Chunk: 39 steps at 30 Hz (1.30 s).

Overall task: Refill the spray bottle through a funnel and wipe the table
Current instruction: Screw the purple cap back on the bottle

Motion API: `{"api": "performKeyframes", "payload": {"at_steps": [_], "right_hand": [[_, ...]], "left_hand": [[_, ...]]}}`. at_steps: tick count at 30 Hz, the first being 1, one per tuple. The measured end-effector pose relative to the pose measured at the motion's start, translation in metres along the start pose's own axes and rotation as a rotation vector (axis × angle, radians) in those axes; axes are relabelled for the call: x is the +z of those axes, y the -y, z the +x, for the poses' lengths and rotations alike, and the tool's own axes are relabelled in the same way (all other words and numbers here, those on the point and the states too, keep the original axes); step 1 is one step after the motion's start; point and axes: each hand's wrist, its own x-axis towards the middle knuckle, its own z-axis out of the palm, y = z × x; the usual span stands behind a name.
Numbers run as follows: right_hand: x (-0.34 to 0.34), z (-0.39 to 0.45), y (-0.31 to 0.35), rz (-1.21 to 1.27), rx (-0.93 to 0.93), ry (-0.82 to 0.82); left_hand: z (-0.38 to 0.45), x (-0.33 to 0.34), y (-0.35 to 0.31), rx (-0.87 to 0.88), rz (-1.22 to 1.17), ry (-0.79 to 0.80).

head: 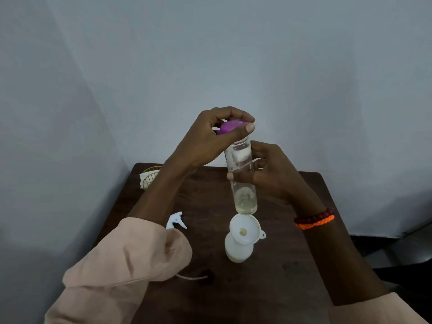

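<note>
spray bottle (237, 250), white, stands mid-table with a white funnel (245, 229) seated in its neck. directly above it, right hand (273, 174) grips a clear bottle (242, 176) upright; left hand (210, 136) curls round its purple cap (230, 126). trigger sprayer head (176, 220) lies toward the table's (304, 265) left edge, partly behind the left sleeve (131, 258). yellow basket (149, 177) at far-left corner.

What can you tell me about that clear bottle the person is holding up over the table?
The clear bottle is a tall, narrow cylinder, seemingly of transparent plastic, with a rounded base and a purple cap. It is held roughly upright in the air, just above the white funnel. A little pale liquid sits in its bottom. The right hand grips its middle, and the left hand grips the cap from above. Whether the cap is on tight cannot be told.
</note>
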Motion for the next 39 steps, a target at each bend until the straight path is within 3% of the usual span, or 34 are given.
{"api": "performKeyframes", "payload": {"at_steps": [6,16,20,23,29,33,39], "right_hand": [[0.006,-0.004,0.000,0.004,0.013,0.033],[-0.007,-0.006,0.003,0.017,0.012,-0.011],[0.003,-0.004,0.002,-0.019,0.011,-0.002],[0.019,0.000,0.010,-0.051,-0.017,0.035],[0.012,0.006,0.011,-0.023,-0.018,-0.013],[0.011,0.008,0.006,-0.025,-0.003,-0.043],[0.020,0.013,0.011,0.047,0.003,0.001]], "left_hand": [[-0.006,-0.005,-0.006,0.003,-0.068,0.120],[-0.013,-0.025,0.007,-0.055,-0.081,-0.076],[-0.018,-0.024,0.001,-0.102,-0.177,-0.019],[-0.017,-0.012,-0.008,-0.058,-0.103,0.042],[-0.016,-0.029,0.002,-0.079,-0.056,-0.105],[-0.023,-0.031,0.006,-0.112,-0.152,-0.100],[-0.015,-0.019,0.010,-0.109,-0.095,-0.119]]}}
